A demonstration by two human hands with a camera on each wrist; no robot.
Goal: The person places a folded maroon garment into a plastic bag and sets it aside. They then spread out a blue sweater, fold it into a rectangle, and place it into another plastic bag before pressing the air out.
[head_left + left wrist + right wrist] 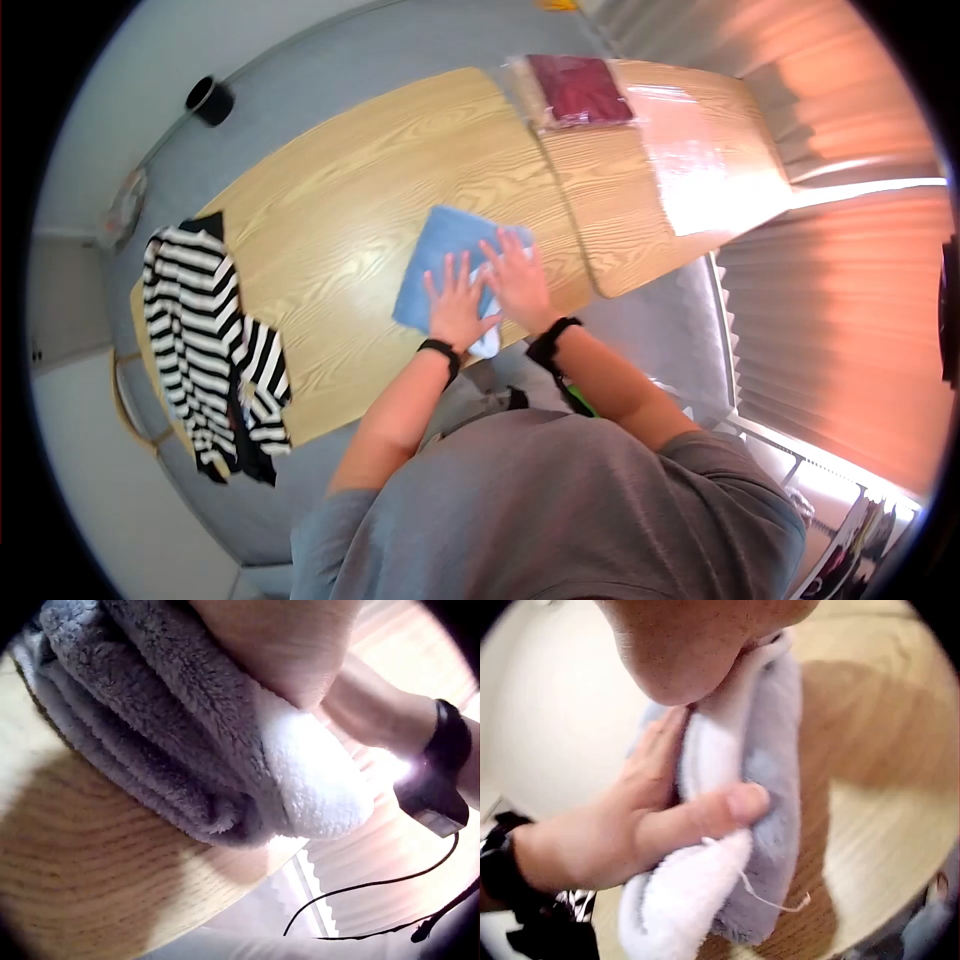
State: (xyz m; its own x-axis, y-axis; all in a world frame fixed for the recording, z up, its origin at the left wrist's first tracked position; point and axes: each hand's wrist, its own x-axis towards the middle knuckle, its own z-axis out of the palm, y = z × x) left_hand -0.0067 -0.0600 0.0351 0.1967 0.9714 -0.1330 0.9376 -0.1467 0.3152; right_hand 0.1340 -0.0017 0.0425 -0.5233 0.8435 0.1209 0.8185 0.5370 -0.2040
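While the striped garment [195, 320] lies over the left end of the pale wood-grain table [350, 200], probably parked out of the way, the folded blue cloth [440, 245] sits by the near edge, likely for easy reach. Left hand [458, 308] rests on it, fingers spread; right hand [520, 280], just beside, also spread wide (pressure hard to judge), presumably keeping the fluffy layers flat. Neither grips. Second table [590, 180] on the right bears a bagged maroon item [580, 90] at the far side, glossy clear plastic [685, 160] right of that. Black bin [210, 100] far left, gray floor [300, 80], sunlit curtain [820, 280] right.
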